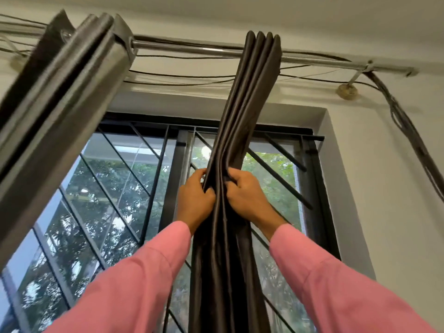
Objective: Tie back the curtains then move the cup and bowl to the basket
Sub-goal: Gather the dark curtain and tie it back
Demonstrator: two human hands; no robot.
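Observation:
A dark grey right curtain (pixel 249 97) hangs bunched into tight folds from a metal rod (pixel 187 48), in front of the window's middle. My left hand (pixel 195 200) grips the bunch's left folds and my right hand (pixel 245 195) grips its right folds, both at the same height. The left curtain (pixel 60 87) hangs gathered at the upper left, close to the camera and blurred. Cup, bowl and basket are out of view.
Behind the curtains is a window (pixel 115 188) with a dark diagonal metal grille and trees outside. Several cables (pixel 406 126) run along the wall above the rod and down the right side. The white wall (pixel 384 188) is to the right.

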